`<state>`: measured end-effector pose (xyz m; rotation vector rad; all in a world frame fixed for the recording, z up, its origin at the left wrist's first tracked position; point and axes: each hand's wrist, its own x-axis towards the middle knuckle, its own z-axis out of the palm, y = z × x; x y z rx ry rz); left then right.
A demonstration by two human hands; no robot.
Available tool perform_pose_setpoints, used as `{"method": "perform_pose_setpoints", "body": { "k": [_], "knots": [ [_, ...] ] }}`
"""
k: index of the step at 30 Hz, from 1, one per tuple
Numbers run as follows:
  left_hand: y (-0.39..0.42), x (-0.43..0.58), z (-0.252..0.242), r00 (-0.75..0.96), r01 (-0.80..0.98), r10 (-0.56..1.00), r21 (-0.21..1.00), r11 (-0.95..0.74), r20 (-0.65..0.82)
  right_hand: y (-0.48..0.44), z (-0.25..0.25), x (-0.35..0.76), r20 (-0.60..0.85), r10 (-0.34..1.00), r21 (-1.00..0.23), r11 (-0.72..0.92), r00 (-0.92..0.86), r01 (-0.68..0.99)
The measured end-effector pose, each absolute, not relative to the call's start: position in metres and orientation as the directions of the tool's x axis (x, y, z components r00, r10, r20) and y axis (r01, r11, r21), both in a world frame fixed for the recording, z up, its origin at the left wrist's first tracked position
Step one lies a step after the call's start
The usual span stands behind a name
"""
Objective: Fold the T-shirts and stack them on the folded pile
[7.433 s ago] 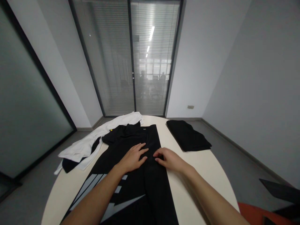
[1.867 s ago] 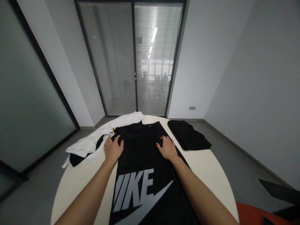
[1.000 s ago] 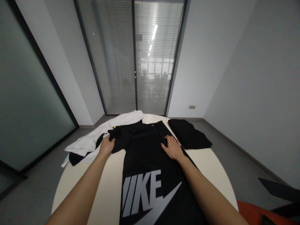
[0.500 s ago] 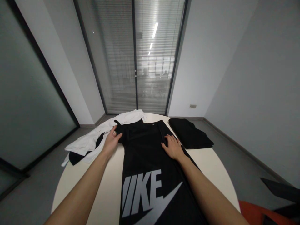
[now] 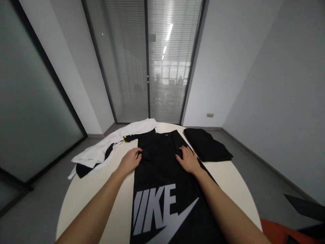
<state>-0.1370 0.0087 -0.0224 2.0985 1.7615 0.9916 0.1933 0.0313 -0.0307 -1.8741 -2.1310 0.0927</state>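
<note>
A black T-shirt [image 5: 159, 167] with large grey NIKE lettering and a swoosh lies along the table, its neck end away from me. Its left edge runs straight, with the cloth of that side turned in over the body. My left hand [image 5: 129, 162] rests at this edge, thumb and fingers apart, fingertips touching the cloth. On the right side of the shirt my right hand [image 5: 188, 160] lies flat with spread fingers. Neither hand grips the fabric.
White clothing [image 5: 93, 154] with dark pieces under it is heaped at the table's back left. A folded black garment [image 5: 207, 144] lies at the back right. The round cream table [image 5: 236, 193] has an orange-red chair [image 5: 276, 230] beside it. Glass doors [image 5: 149, 67] stand beyond.
My left hand has let go of the shirt's left sleeve, now turned in onto the body, and moved slightly right and toward me. My right hand has stayed in place.
</note>
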Motion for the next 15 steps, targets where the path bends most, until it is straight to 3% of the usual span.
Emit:
{"method": "perform_pose_setpoints", "body": {
  "k": [3, 6, 10, 15],
  "knots": [
    [0.004, -0.143, -0.021, 0.227, 0.803, 0.92, 0.473, -0.363, 0.32, 0.031, -0.03, 0.193, 0.162, 0.981, -0.241, 0.144, -0.107, 0.96],
    [0.001, -0.147, -0.018, 0.332, 0.769, 0.907, 0.482, -0.42, 0.26, 0.032, -0.029, 0.192, 0.14, 0.985, -0.234, 0.134, -0.103, 0.963],
    [0.002, -0.147, -0.019, 0.315, 0.771, 0.92, 0.502, -0.391, 0.233, 0.032, -0.028, 0.19, 0.116, 0.991, -0.223, 0.096, -0.071, 0.97],
    [0.002, -0.136, -0.017, 0.166, 0.884, 0.952, 0.39, -0.259, 0.258, 0.033, -0.027, 0.186, 0.112, 0.994, -0.199, 0.033, -0.011, 0.979]
  ]
}}
